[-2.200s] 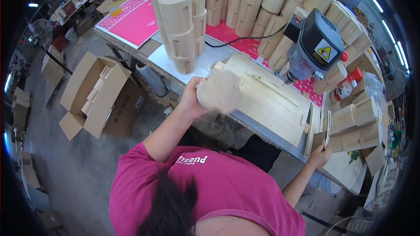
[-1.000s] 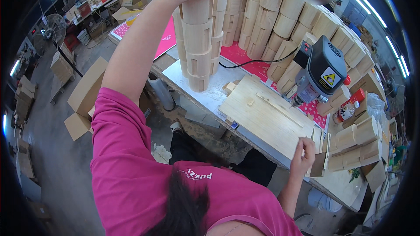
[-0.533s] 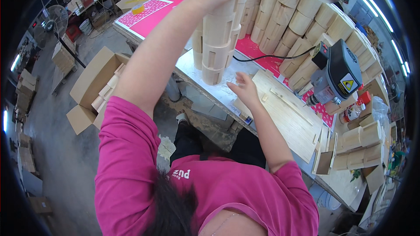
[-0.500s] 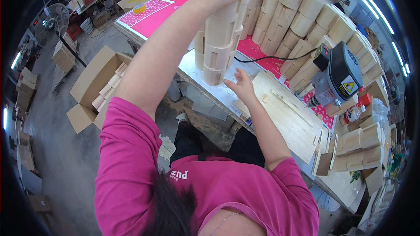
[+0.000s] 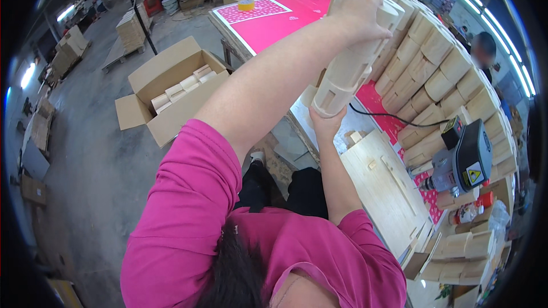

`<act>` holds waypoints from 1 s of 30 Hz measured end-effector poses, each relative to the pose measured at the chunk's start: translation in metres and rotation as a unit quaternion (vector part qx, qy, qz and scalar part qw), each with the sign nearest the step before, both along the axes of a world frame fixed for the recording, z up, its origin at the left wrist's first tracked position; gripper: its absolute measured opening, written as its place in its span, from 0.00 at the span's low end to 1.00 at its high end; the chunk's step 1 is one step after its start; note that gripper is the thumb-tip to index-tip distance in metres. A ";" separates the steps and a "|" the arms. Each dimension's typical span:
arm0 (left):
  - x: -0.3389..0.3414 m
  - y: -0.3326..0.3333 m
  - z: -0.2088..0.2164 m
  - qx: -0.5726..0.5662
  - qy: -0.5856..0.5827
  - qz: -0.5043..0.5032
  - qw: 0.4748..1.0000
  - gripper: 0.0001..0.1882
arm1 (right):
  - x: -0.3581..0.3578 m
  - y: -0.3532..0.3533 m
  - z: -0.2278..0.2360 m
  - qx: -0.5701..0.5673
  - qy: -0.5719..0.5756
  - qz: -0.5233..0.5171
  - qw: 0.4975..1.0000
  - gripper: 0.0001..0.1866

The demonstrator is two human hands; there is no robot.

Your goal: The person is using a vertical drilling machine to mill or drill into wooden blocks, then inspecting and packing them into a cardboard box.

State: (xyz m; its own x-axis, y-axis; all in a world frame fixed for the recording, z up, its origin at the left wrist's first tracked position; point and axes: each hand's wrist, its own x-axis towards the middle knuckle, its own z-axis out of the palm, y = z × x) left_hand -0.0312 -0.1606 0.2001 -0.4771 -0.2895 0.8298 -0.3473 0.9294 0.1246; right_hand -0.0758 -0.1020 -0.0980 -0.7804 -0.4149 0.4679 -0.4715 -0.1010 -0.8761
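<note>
A tall stack of pale wooden cylinders (image 5: 348,74) with slots cut in their sides is tilted over the table edge in front of me. My left hand (image 5: 359,14) is closed around its top, thumb on the right side. Under the lowest cylinder, my right hand (image 5: 327,123) cups the base from below; the palm and some fingers are hidden behind the wood. More cylinders stand just behind this stack. A flat wooden board (image 5: 382,188) with loose strips and small blocks lies to the right of my right forearm.
Rows of stacked cylinders (image 5: 439,74) wall the table's far right side. A drill-press head (image 5: 471,157) with a black cable stands right of the board. On the left floor is an open cardboard box (image 5: 171,63) holding wooden pieces. Yellow tape (image 5: 246,5) lies on the pink tabletop.
My right hand has come up from beside the stack to its underside. The stack, upright before, now leans with its top to the right. The view has turned left.
</note>
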 end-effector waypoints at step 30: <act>0.460 -0.143 -0.094 0.173 0.160 0.426 0.873 0.31 | 0.198 -0.288 0.033 -0.035 0.441 0.332 0.833 0.45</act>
